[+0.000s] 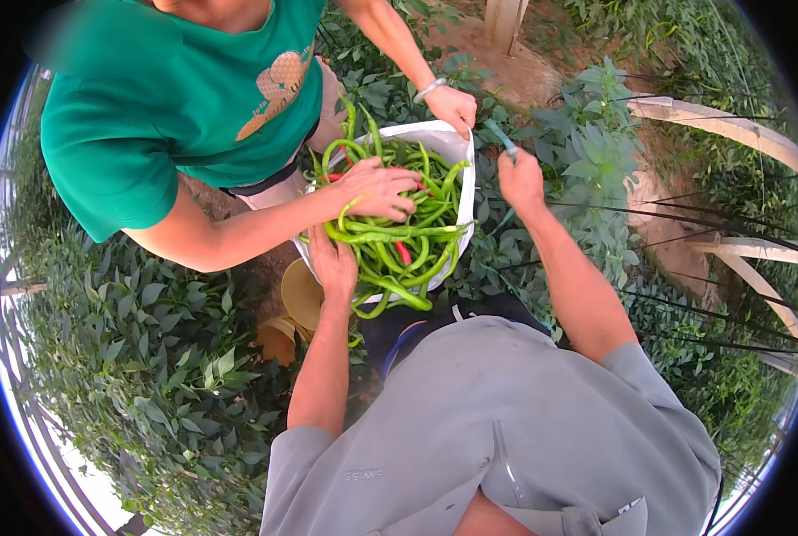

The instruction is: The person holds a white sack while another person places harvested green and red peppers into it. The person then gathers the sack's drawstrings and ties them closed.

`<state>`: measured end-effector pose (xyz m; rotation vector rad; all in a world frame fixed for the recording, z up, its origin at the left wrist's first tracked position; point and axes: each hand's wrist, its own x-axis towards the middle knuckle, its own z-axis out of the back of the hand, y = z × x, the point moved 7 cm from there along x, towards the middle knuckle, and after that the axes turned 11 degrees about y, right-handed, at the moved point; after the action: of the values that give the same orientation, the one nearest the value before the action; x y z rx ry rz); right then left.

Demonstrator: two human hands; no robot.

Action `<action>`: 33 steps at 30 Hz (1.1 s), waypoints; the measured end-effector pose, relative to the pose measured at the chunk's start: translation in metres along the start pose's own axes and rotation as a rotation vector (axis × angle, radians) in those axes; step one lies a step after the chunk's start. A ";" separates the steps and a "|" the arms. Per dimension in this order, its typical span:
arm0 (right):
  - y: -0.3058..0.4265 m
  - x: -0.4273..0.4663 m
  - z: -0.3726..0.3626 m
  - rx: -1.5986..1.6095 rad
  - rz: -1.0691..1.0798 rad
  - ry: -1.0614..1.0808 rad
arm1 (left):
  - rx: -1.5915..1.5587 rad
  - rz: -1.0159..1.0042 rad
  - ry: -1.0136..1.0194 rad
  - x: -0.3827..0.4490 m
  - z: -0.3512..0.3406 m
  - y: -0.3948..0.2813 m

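A white woven sack (467, 194) stands before me, heaped with long green chili peppers (399, 231) and a few red ones (403, 252). My left hand (332, 264) lies against the sack's near left side, its fingertips hidden at the peppers' edge; whether it grips is unclear. To the right of the sack, my right hand (521, 177) is closed around a light blue cord or strap (499, 136). The co-worker's one hand (379, 189) rests spread on the peppers, and the other hand (451, 107) pinches the sack's far right rim.
A co-worker in a green shirt (124, 141) stands across the sack. Yellowish buckets (300, 295) sit low at its left. Leafy pepper plants (151, 335) flank both sides. Dark lines (674, 209) and pale curved posts (727, 120) cross the right side.
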<state>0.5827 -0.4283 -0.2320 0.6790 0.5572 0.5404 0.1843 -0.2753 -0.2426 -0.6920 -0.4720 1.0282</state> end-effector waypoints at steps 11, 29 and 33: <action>-0.045 -0.053 -0.022 0.013 -0.114 0.219 | 0.309 -0.092 0.183 0.009 -0.061 -0.061; -0.045 -0.083 -0.059 0.245 -0.107 0.754 | 0.323 -0.638 0.546 -0.060 -0.060 -0.146; -0.102 -0.106 -0.063 0.812 -0.675 0.789 | 0.275 -0.610 0.491 -0.037 -0.082 -0.165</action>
<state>0.4945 -0.5338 -0.3129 0.9623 1.7260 -0.1188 0.3220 -0.3886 -0.1831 -0.4819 -0.0888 0.3158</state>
